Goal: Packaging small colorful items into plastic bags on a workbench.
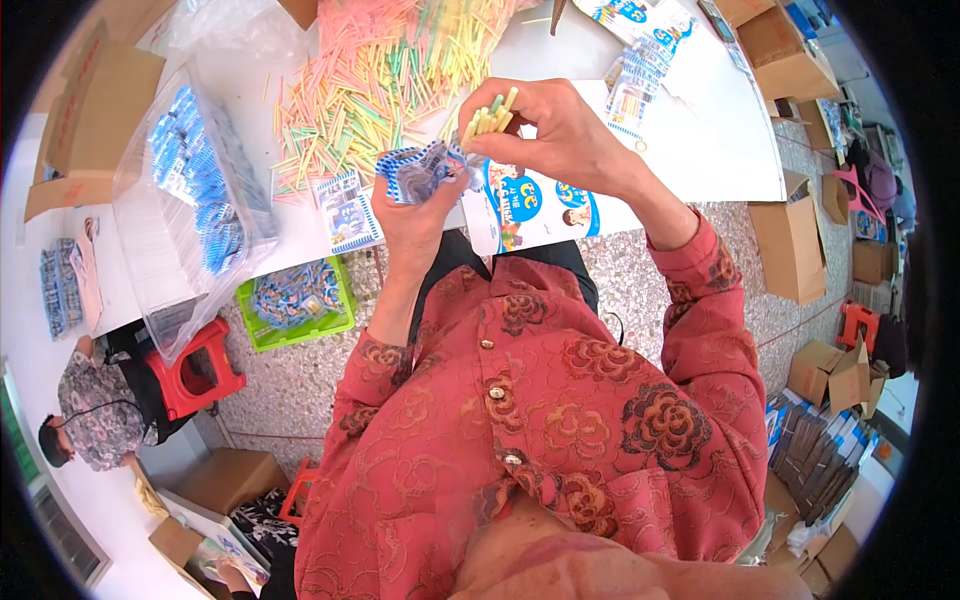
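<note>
Right hand (562, 130) curled round sticks (490, 119), left hand (413, 222) pinching pouch (412, 174)

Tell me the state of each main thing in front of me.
Right hand: closed around stick bunch.
Stick bunch: gripped, above the table.
Left hand: closed on pouch.
Pouch: crumpled; mouth unclear.
Stick pile: loose, spread on table.
Green crate: open, holding packets.
Single packet by left hand: lying flat.
</note>
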Tool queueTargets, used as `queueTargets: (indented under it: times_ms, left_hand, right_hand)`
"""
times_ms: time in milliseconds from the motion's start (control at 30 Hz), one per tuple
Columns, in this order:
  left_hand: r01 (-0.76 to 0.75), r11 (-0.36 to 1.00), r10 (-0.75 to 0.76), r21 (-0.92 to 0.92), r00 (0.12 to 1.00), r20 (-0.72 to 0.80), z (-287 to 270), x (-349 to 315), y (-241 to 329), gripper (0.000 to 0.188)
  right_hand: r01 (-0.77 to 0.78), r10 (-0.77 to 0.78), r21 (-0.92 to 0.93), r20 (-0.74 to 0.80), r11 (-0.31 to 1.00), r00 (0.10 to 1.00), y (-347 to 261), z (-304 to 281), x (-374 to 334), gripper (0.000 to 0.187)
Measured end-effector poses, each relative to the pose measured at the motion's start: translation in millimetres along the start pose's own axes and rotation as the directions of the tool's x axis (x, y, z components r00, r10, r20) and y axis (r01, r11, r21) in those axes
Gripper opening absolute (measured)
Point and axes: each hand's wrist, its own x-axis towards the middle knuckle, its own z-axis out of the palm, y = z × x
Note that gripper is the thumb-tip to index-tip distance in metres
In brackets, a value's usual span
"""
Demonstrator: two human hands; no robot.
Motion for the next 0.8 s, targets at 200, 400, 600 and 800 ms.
queueTargets:
  times_ms: [200, 400, 600, 800]
  left_hand:
    - [-0.006, 0.999, 0.007, 0.038, 1.000, -0.008, 1, 9, -3, 0.032]
    - [-0.039, 0.999, 0.040, -0.014, 0.998, 0.039, 3, 22, -4, 0.034]
    - [-0.007, 0.996, 0.011, -0.084, 0.999, 0.040, 7, 23, -4, 0.036]
    - [0.026, 0.992, -0.018, -0.125, 0.998, 0.064, 6, 24, -7, 0.039]
  right_hand:
    - [-0.066, 0.065, -0.014, -0.050, 0.998, 0.997, 6, 0, 6, 0.009]
    - [-0.054, 0.053, -0.005, -0.094, 0.999, 0.994, 13, -1, 15, 0.022]
    - [0.042, -0.049, -0.043, -0.166, 0.998, 0.985, 22, 1, 19, 0.033]
    - [0.015, -0.003, 0.110, -0.106, 0.994, 0.994, 22, 16, 21, 0.035]
